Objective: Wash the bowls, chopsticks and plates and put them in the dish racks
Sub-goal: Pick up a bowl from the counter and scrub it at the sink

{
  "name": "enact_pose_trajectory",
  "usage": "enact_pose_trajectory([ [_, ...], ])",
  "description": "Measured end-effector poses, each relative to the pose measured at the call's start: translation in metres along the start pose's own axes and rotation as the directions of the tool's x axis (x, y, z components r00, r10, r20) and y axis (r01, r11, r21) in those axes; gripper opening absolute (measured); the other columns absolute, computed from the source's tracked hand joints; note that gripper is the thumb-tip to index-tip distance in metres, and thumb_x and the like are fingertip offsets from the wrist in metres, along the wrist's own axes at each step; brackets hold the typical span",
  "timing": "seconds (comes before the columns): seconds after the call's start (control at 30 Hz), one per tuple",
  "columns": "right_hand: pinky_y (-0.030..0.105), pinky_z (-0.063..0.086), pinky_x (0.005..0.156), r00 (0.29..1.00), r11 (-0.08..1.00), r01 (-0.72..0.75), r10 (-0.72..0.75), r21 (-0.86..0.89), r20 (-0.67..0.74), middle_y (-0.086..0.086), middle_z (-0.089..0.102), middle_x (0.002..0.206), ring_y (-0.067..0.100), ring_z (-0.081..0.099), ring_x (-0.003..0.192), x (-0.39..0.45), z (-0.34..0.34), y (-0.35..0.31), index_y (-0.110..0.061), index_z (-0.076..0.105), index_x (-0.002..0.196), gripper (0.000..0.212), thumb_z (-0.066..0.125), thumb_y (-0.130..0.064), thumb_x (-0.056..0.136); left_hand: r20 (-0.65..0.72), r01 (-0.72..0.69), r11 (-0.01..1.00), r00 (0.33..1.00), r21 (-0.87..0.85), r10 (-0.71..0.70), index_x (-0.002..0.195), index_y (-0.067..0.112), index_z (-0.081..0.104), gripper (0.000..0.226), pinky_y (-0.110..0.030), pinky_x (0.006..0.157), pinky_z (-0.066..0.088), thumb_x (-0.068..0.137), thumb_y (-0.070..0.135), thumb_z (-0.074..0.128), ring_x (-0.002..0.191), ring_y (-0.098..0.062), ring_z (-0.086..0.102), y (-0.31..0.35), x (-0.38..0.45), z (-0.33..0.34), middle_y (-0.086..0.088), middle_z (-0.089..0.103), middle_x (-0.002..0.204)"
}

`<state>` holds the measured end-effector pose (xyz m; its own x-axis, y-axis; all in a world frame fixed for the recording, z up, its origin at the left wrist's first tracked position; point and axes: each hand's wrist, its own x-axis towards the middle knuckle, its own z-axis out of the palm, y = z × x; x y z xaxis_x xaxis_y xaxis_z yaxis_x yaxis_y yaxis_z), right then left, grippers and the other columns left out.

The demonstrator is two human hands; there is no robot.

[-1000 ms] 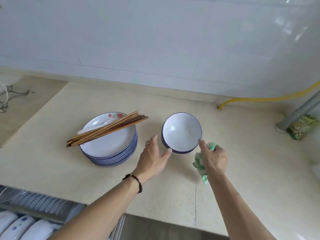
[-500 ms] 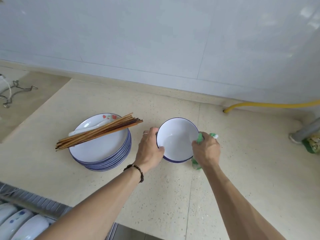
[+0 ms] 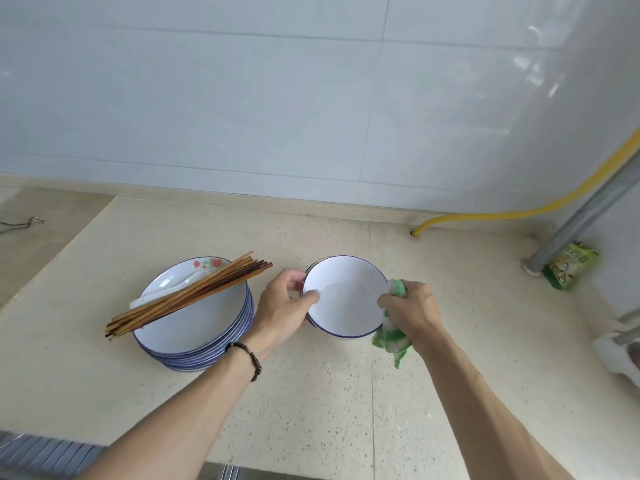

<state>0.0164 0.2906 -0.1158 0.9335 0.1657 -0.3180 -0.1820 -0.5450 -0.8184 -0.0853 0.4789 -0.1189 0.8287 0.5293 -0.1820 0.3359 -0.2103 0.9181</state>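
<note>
Hands grip bowl rim; plates just left.

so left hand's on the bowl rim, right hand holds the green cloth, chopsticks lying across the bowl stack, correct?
One error: in the head view the chopsticks lie across the stack of plates, not the bowls. The rest holds: left hand grips the bowl rim, right hand holds the green cloth.

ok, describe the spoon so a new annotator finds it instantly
Start at the stack of blue-rimmed plates on the beige counter, left of the bowl held in both hands. The white ceramic spoon lies in the top plate, partly under the bundle of brown chopsticks. It is the only white, curved utensil there; the chopsticks are straight and wooden.
</note>
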Motion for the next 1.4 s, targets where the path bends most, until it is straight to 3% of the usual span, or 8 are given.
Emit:
enact_pose_trajectory([
  [0.17, 0.068, 0.055, 0.066, 0.992, 0.964, -0.126, 0.130, 0.233, -0.001, 0.030, 0.068, 0.075, 0.048, 0.068, 0.072, -0.038, -0.017, 0.012, 0.005, 0.065, 0.076, 0.034, 0.067, -0.019, 0.052, 0.323, 0.256, 0.947, 0.928, -0.191, -0.186, 0.121, 0.022, 0.055, 0.039, -0.042, 0.083, 0.061, 0.091, 0.045, 0.065, 0.092, -0.019, 0.068, 0.021, -0.026, 0.010, -0.003, 0.063, 0.112],
  [0.33, 0.074, 0.052, 0.071, 0.974, 0.903, -0.192, 0.225, 0.385, -0.041, 0.022, 0.065, 0.070, 0.040, 0.065, 0.066, -0.088, -0.047, 0.037, 0.004, 0.067, 0.081, 0.011, 0.068, -0.004, 0.073, 0.570, 0.479, 0.822, 0.785, -0.308, -0.243, 0.112, 0.021, 0.063, 0.029, -0.047, 0.086, 0.059, 0.095, 0.043, 0.058, 0.091, -0.030, 0.070, 0.034, -0.060, 0.037, -0.012, 0.068, 0.110],
  [0.47, 0.069, 0.056, 0.071, 0.966, 0.892, -0.149, 0.224, 0.426, -0.132, 0.026, 0.068, 0.068, 0.043, 0.069, 0.063, -0.134, -0.082, 0.070, 0.003, 0.066, 0.082, 0.036, 0.069, -0.031, 0.070, 0.610, 0.458, 0.845, 0.763, -0.276, -0.215, 0.114, 0.020, 0.062, 0.030, -0.044, 0.083, 0.058, 0.095, 0.043, 0.056, 0.085, -0.026, 0.069, 0.046, -0.095, 0.074, -0.011, 0.067, 0.109],
  [0.53, 0.060, 0.059, 0.067, 0.959, 0.908, -0.123, 0.213, 0.401, -0.187, 0.029, 0.069, 0.073, 0.044, 0.071, 0.065, -0.162, -0.102, 0.083, 0.001, 0.065, 0.083, 0.043, 0.063, -0.041, 0.075, 0.631, 0.412, 0.884, 0.751, -0.220, -0.193, 0.121, 0.019, 0.059, 0.036, -0.041, 0.078, 0.058, 0.095, 0.044, 0.055, 0.086, -0.026, 0.070, 0.050, -0.114, 0.097, -0.011, 0.067, 0.112],
  [0.73, 0.030, 0.044, 0.052, 0.879, 0.842, -0.071, 0.306, 0.534, -0.365, 0.014, 0.063, 0.066, 0.027, 0.061, 0.055, -0.243, -0.172, 0.166, -0.001, 0.061, 0.080, 0.016, 0.056, -0.014, 0.088, 0.673, 0.192, 0.981, 0.730, -0.040, -0.115, 0.119, 0.019, 0.053, 0.055, -0.039, 0.075, 0.059, 0.081, 0.056, 0.066, 0.083, -0.026, 0.069, 0.062, -0.182, 0.170, -0.010, 0.064, 0.101],
  [1.0, 0.043, 0.046, 0.059, 0.737, 0.690, 0.066, 0.453, 0.721, -0.501, 0.016, 0.050, 0.073, 0.032, 0.056, 0.063, -0.338, -0.240, 0.272, -0.015, 0.060, 0.086, 0.009, 0.054, -0.009, 0.083, 0.748, -0.080, 0.980, 0.658, 0.184, -0.087, 0.124, 0.023, 0.050, 0.061, -0.035, 0.070, 0.059, 0.078, 0.056, 0.073, 0.095, -0.022, 0.067, 0.073, -0.283, 0.272, -0.002, 0.064, 0.114],
  [1.13, 0.040, 0.032, 0.058, 0.753, 0.576, 0.104, 0.487, 0.811, -0.442, 0.013, 0.031, 0.074, 0.027, 0.031, 0.065, -0.368, -0.257, 0.295, -0.017, 0.047, 0.075, 0.021, 0.044, 0.003, 0.082, 0.779, -0.281, 0.913, 0.624, 0.294, -0.059, 0.121, 0.026, 0.049, 0.073, -0.043, 0.082, 0.061, 0.066, 0.069, 0.069, 0.102, -0.021, 0.064, 0.080, -0.322, 0.309, 0.002, 0.062, 0.113],
  [1.4, 0.035, 0.032, 0.053, 0.782, 0.557, 0.122, 0.456, 0.821, -0.425, 0.015, 0.037, 0.081, 0.035, 0.034, 0.075, -0.400, -0.272, 0.332, -0.009, 0.054, 0.084, 0.010, 0.047, -0.002, 0.081, 0.787, -0.517, 0.748, 0.617, 0.417, -0.012, 0.130, 0.024, 0.045, 0.067, -0.045, 0.091, 0.055, 0.082, 0.065, 0.066, 0.107, -0.025, 0.059, 0.088, -0.365, 0.346, 0.000, 0.059, 0.119],
])
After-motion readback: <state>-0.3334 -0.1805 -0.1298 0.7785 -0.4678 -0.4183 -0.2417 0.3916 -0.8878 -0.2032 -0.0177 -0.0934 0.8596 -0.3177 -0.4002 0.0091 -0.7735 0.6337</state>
